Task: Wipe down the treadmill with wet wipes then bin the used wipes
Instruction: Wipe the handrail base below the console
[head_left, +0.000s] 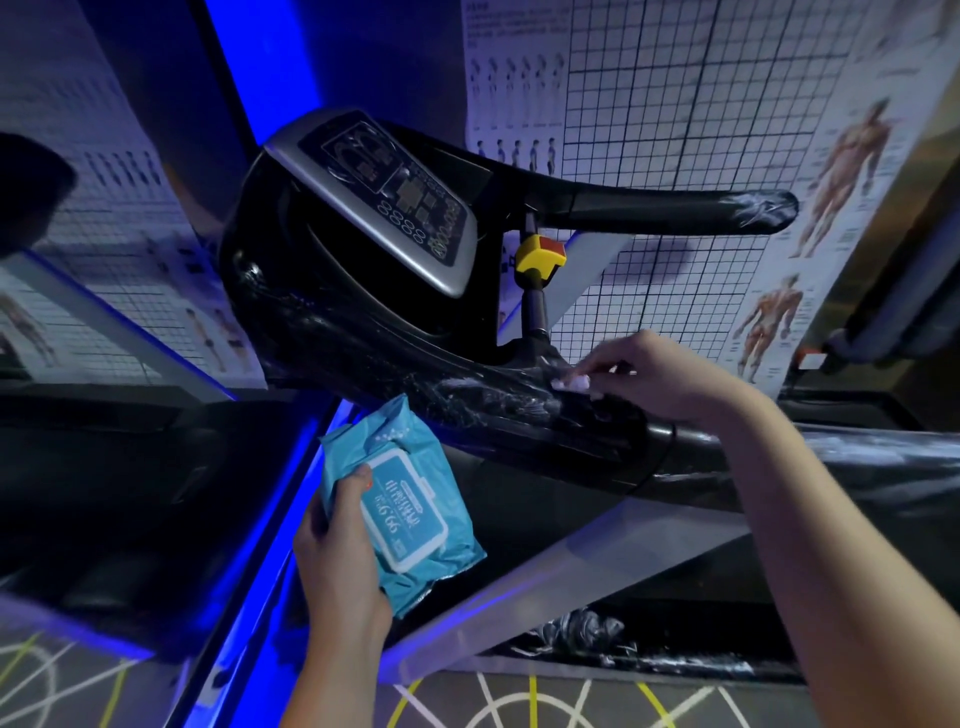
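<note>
The black treadmill (363, 332) fills the middle of the view, its silver console panel (384, 197) tilted up and its handrails wrapped in shiny film. My right hand (660, 379) presses a small bunched white wet wipe (570, 383) onto the near handrail, fingers curled round it. My left hand (337, 551) grips a light blue pack of wet wipes (410, 509) below the handrail, thumb on its lidded face.
A yellow and red safety key (540, 257) hangs under the console. The far handrail (675, 208) reaches right. Grid-patterned wall posters with anatomy charts (831, 182) stand behind. A blue light strip (280, 519) runs down the left; a silver frame bar (571, 571) slants below.
</note>
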